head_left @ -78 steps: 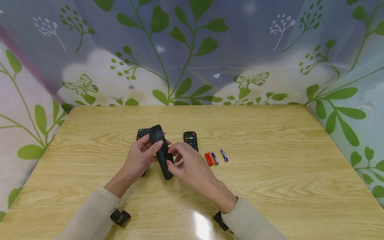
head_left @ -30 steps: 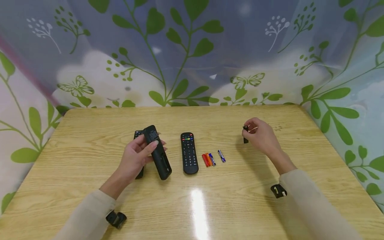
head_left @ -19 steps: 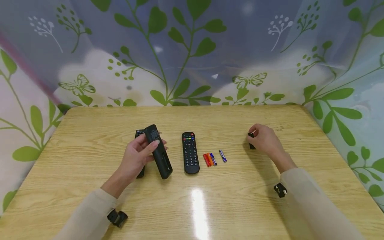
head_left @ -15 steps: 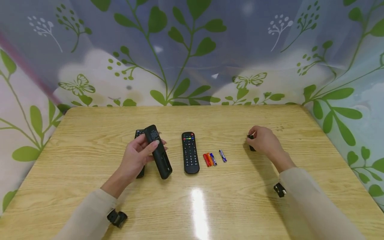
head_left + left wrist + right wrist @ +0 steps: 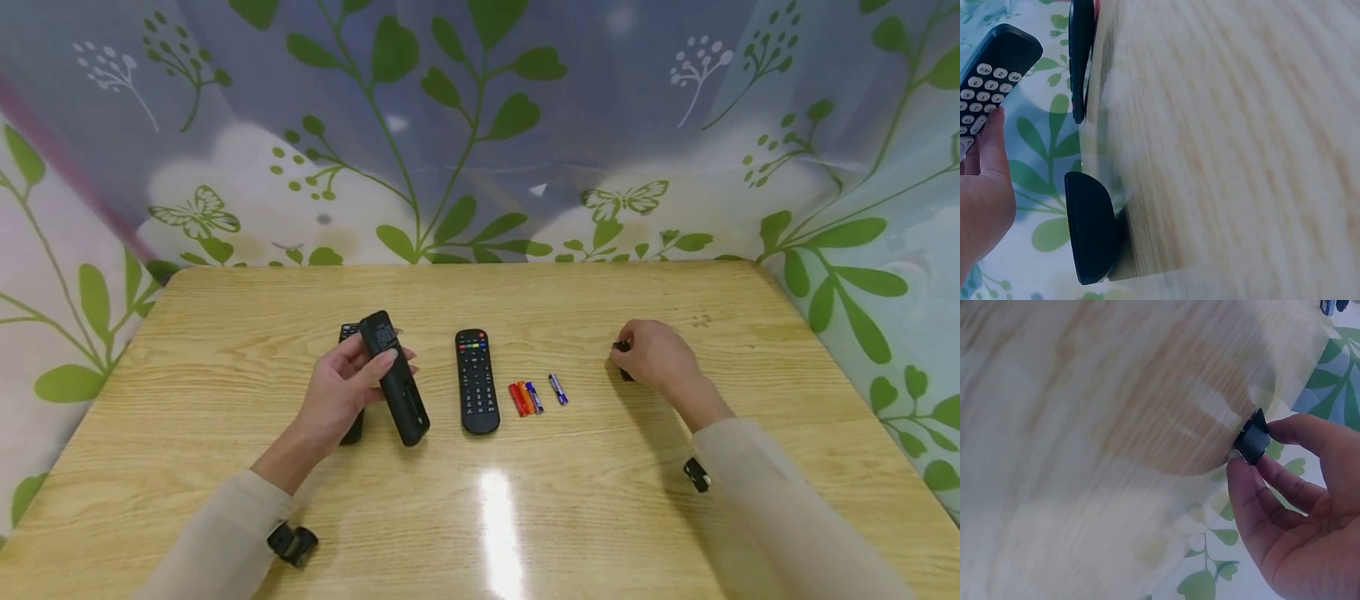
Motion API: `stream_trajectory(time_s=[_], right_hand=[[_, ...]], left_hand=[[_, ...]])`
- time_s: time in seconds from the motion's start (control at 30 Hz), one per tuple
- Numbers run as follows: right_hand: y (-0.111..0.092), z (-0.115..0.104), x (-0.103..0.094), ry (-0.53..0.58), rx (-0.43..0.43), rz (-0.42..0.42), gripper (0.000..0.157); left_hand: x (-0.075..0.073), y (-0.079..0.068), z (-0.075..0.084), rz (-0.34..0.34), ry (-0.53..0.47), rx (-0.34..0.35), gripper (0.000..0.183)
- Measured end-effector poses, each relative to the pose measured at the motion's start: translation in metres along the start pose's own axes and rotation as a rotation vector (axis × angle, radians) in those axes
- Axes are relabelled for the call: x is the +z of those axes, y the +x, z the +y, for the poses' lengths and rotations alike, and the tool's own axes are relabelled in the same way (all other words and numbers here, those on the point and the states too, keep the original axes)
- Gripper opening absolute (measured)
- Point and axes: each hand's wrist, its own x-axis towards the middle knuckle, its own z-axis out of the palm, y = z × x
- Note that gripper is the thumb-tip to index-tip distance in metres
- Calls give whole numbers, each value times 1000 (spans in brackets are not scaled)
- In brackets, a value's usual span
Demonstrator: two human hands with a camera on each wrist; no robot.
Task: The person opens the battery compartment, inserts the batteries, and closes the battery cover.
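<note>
My left hand (image 5: 341, 385) grips a black remote control (image 5: 403, 407), tilted above the table with its back towards the head camera. A bare battery slot shows in its lower half. In the left wrist view the buttons of this remote control (image 5: 988, 87) face the camera, fingers wrapped along its side. Far to the right, my right hand (image 5: 662, 357) pinches a small black battery cover (image 5: 625, 373) between thumb and fingertips, low at the tabletop. In the right wrist view the cover (image 5: 1252, 440) stands on edge, at or just above the wood.
A second remote control (image 5: 477, 383) lies buttons up in the middle. A third remote control (image 5: 350, 433) is partly hidden behind my left hand. Several batteries (image 5: 527, 398) lie side by side, and one blue battery (image 5: 558, 389) lies apart. A patterned curtain (image 5: 480, 133) hangs behind the table.
My right hand has left the held remote control, carried the battery cover off to the right and lowered it towards the table. My left hand keeps its hold with little movement.
</note>
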Motion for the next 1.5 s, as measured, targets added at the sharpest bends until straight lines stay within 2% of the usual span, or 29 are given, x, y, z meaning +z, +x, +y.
stream_trajectory(time_s=[0.27,0.4,0.53,0.7,0.87,0.93,1.17,1.5], right_hand=[[-3,-2,-2,-38,12,-33,40],[-8,-7,-5,-65,13,18,42],[-13,-18,-3,-16,-43,46,37],[-19,-39,4,44,-129,-11,30],[-27,-56,15,78,-140,-116,25],[-29,-61,18,86,-129,-134,23],[-31,-68,26,71,-140,-107,13],[-30,-69,31,55,-154,-72,11]], left_hand=[[-3,-1,-1,-7,-27,4,38],[-4,-1,-1,-6,-36,7,37],[-5,-2,-2,-6,-32,6,38],[-4,-2,-2,8,-40,-6,39],[-4,-2,-3,-2,-67,-2,40],[-4,-2,-3,-7,-79,2,39],[-2,-2,-3,-12,-92,10,38],[-3,-1,-3,0,-84,28,31]])
